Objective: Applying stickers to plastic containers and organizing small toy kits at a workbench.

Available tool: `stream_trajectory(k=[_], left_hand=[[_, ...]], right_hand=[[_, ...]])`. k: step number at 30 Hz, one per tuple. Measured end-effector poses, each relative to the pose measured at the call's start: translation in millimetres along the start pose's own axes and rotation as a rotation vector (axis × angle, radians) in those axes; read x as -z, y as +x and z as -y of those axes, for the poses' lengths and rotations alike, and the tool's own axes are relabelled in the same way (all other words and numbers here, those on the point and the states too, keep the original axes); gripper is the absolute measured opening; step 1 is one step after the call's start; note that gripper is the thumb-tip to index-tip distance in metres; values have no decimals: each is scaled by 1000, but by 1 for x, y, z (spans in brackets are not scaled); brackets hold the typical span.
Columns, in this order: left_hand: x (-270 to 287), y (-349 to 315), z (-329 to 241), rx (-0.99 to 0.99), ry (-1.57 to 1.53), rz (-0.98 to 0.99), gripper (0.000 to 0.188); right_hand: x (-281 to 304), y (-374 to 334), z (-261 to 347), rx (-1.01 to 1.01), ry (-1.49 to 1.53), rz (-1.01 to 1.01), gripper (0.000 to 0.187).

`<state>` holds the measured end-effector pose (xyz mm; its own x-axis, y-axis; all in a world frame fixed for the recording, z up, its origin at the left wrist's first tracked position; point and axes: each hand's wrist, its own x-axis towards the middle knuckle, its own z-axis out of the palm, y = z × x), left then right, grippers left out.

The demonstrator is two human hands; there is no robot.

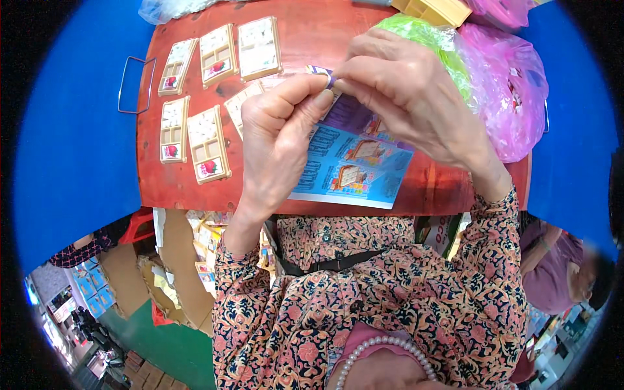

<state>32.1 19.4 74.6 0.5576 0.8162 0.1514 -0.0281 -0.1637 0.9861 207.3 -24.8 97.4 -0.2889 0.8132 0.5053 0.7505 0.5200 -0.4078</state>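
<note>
My left hand (276, 130) and my right hand (416, 84) meet above the far middle of the red table. Thumbs and fingers of both are pinched on a small purple-and-white printed piece (333, 79), maybe paper or a sticker. Whether it is joined to the sheet below cannot be made out. Under the hands a glossy blue-and-purple printed sheet (364, 179) with coloured pictures lies near the table's front edge, partly covered. To the left, several beige compartment trays (209, 146) hold white pieces and bear strawberry pictures; one tray (237, 110) is partly hidden behind my left hand.
Pink (513, 97) and green (422, 32) plastic bags crowd the table's right side. A yellow-beige container (434, 10) stands at the far right, a clear bag (172, 10) at the far left. Below the front edge left is an open cardboard box (175, 247) with packets; other people sit at both sides.
</note>
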Motion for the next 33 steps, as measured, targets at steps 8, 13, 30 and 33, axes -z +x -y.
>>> stream_trajectory(k=[8,13,30,33], left_hand=[[-4,-2,2,-75,22,12,12],[-2,0,1,-65,50,-9,12],[12,2,4,113,-90,-103,14],[23,10,3,128,-256,-94,13]], right_hand=[[2,-4,-6,-55,57,47,12],[-3,-5,-9,-49,150,-30,12],[-8,-15,-7,-563,546,-573,11],[38,-27,-40,-452,449,-763,12]])
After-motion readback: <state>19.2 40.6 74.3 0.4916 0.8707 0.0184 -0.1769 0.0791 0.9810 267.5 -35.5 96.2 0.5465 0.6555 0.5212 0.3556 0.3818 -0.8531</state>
